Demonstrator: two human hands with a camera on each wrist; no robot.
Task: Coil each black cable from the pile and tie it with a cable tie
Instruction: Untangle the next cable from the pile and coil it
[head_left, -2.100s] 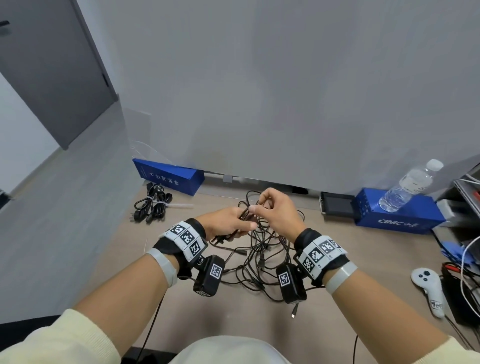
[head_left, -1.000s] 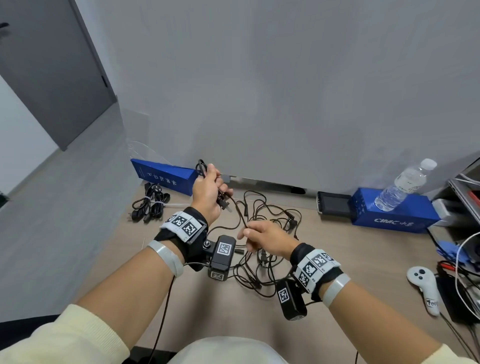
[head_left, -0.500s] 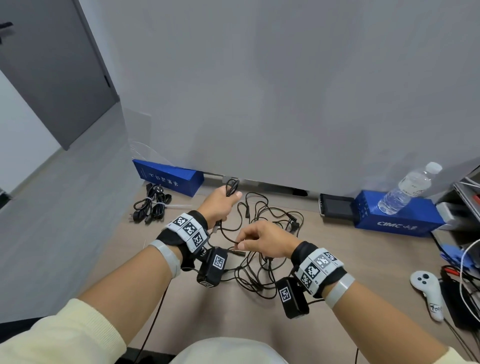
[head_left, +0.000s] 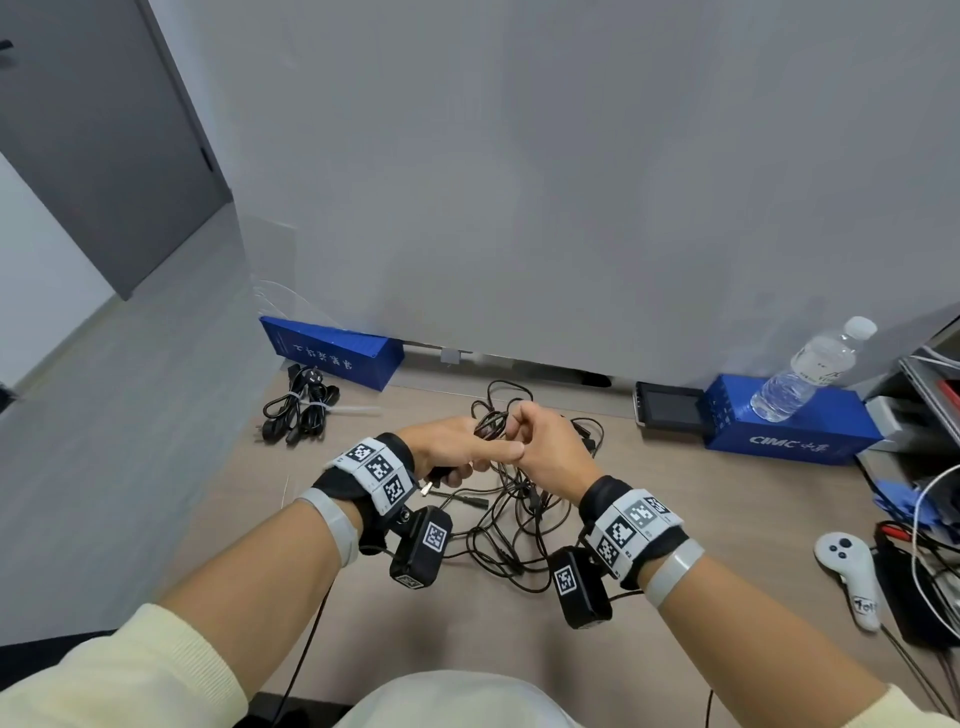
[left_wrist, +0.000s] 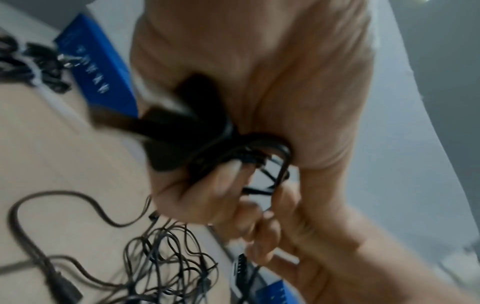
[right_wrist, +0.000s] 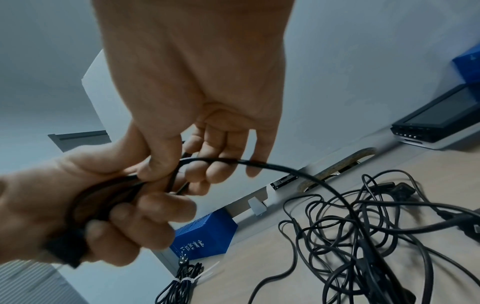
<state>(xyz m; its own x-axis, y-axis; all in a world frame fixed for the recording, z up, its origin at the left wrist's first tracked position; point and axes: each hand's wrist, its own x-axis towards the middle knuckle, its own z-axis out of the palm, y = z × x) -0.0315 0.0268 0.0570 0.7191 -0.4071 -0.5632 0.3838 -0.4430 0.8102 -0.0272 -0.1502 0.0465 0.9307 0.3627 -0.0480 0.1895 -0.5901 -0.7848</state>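
Note:
A tangle of black cables (head_left: 519, 525) lies on the wooden table (head_left: 727, 519) under my hands. My left hand (head_left: 447, 452) grips a small coil of one black cable (right_wrist: 103, 193) together with its plug (left_wrist: 168, 135). Against it, my right hand (head_left: 540, 447) pinches the same cable (right_wrist: 272, 166) between thumb and fingers; from there the cable runs down into the pile (right_wrist: 376, 236). Two coiled cables (head_left: 298, 408) bound with white ties (right_wrist: 192, 277) lie at the far left.
A blue box (head_left: 332, 353) stands by the wall at back left. Another blue box (head_left: 784, 421) with a water bottle (head_left: 810, 374) on it and a small screen device (head_left: 667, 405) are at back right. A white controller (head_left: 852, 577) and more wires lie at the right edge.
My left hand came down and back toward the right one with its coil. The right hand rose from the pile and met it, bringing a fresh length of cable to the coil.

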